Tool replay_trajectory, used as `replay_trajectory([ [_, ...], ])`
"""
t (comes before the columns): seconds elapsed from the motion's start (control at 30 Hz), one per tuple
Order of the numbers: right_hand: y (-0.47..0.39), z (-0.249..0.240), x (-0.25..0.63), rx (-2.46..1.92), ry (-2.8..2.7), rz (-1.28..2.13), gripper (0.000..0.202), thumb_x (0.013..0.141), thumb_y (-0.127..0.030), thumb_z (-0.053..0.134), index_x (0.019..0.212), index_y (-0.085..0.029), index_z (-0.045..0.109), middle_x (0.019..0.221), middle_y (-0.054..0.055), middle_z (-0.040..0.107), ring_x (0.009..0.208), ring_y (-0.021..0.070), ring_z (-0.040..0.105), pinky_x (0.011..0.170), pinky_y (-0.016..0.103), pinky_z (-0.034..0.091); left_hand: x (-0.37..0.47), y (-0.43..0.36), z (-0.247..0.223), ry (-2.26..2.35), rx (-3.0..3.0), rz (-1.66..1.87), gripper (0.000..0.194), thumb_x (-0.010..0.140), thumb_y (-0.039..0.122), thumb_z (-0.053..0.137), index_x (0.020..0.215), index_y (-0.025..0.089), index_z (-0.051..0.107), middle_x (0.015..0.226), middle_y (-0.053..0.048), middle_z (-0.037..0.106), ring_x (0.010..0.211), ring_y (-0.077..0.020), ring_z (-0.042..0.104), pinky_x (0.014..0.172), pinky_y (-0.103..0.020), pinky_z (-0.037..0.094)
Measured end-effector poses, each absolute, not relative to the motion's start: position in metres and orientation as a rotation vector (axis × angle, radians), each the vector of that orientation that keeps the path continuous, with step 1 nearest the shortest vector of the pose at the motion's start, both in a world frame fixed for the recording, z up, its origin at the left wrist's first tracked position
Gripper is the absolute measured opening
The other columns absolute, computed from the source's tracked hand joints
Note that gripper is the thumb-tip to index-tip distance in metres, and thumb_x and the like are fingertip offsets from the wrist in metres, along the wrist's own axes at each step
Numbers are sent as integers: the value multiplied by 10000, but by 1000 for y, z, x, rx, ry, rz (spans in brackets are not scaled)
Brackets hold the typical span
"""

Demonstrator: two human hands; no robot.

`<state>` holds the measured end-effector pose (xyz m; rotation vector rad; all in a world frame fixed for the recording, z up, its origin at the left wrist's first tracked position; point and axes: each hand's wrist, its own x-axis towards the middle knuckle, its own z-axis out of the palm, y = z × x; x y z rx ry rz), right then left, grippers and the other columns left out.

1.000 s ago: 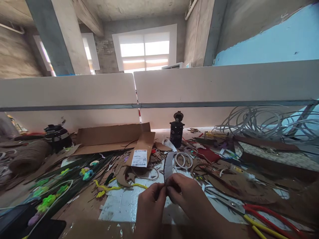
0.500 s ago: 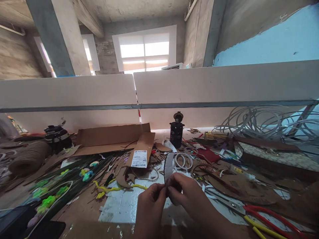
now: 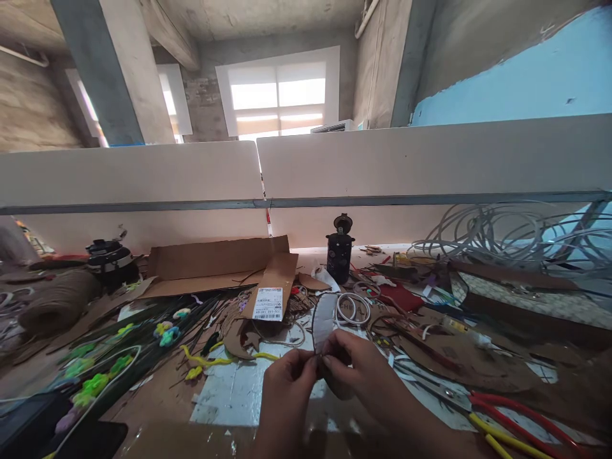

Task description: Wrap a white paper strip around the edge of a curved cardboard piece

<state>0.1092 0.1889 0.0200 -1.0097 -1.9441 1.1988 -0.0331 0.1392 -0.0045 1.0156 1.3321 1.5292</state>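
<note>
A curved grey strip [image 3: 324, 319] with a dark edge along its left side stands up from between my two hands. My left hand [image 3: 289, 386] pinches at its lower left edge, thumb against fingers. My right hand [image 3: 351, 366] grips the lower end of the strip, its fingertips almost touching those of my left hand. The fingers hide the strip's bottom. Just behind my right hand lies a coil of white cord [image 3: 352, 309]. Left of my hands are a cut cardboard crescent [image 3: 239, 341] and a fuzzy yellow strand [image 3: 210, 362].
Scissors with red handles [image 3: 516, 408] lie at the right front. A black bottle [image 3: 340, 255] with its lid raised stands at the back. Behind the left side is an open cardboard box [image 3: 210, 264]. Twine spool [image 3: 60, 299], fuzzy flowers [image 3: 93, 386] and wire coils [image 3: 507, 236] crowd the sides.
The grey strip has turned slightly, showing more of its broad face. Both hands keep their pinch and have shifted very little.
</note>
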Motion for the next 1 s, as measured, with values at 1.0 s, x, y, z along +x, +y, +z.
replay_trajectory([
  [1.0, 247, 26, 152, -1140, -1918, 843, 233, 818, -427, 517, 760, -205, 552, 693, 4, 550, 659, 182, 494, 602, 302, 356, -70, 149, -9, 1268, 690, 1506, 335, 572, 419, 882, 731, 155, 750, 717, -87, 748, 634, -183, 672, 617, -264, 496],
])
